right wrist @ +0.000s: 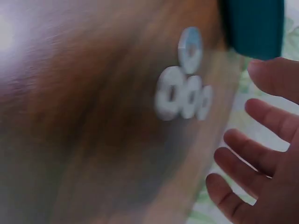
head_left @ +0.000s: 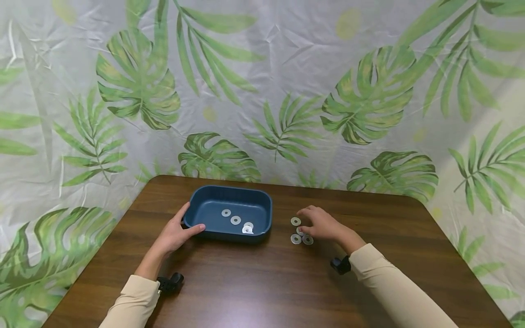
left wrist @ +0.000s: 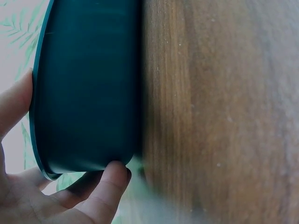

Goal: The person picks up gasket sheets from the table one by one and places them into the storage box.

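A deep blue plastic bin stands on the table, with several flat metal washers lying on its floor near the front. My left hand grips the bin's left end, thumb over the rim and fingers against the outside; the left wrist view shows the bin's outer wall between them. To the bin's right, my right hand hovers over a small cluster of washers. Its fingers are spread and hold nothing in the right wrist view, apart from the washers lying flat.
The brown wooden table reaches to a leaf-patterned cloth hanging behind its far edge. A black wrist camera sits at the left wrist and another camera at the right.
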Demonstrator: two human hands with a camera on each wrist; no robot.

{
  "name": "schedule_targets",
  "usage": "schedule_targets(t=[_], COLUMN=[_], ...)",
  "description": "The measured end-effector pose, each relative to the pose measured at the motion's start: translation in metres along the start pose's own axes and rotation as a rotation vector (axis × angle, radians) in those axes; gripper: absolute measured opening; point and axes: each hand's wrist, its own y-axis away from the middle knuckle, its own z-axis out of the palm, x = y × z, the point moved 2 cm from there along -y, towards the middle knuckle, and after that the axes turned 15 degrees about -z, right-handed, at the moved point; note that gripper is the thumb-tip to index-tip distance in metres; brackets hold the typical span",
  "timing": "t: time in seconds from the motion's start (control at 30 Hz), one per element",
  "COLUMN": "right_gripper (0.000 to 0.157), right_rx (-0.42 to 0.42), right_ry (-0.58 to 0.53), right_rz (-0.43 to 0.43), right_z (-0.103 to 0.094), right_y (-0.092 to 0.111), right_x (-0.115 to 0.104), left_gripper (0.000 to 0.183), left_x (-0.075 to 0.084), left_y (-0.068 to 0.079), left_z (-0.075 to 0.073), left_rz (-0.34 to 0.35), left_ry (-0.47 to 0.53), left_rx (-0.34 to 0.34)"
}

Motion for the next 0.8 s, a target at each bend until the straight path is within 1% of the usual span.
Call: schedule_targets(t=[0.13,0.27,0.53,0.8], right_gripper=[0.043,0.042,0.031,0.026], right_rx=[-0.036,-0.04,0.016,0.024], right_ry=[0.006,0.016,0.043,0.065], right_rz=[0.024,0.048,-0.022,-0.029], right_z=[0.011,0.019,0.023,0.025], right_y=[0.005,0.008,0.009,0.01], right_x=[0.007,0.012,0.009,0.006], left_gripper=[0.099,0.099,0.099,0.099], left_x=[0.0,0.001,0.001,0.0], left_y=[0.0,0.001,0.0,0.001], left_z=[0.0,0.0,0.0,0.0], left_rz=[-0.004,-0.007,-0.008,-0.017], left_ry=[0.001,-0.01,-0.008,-0.008], left_rx=[0.0,0.003,0.002,-0.007])
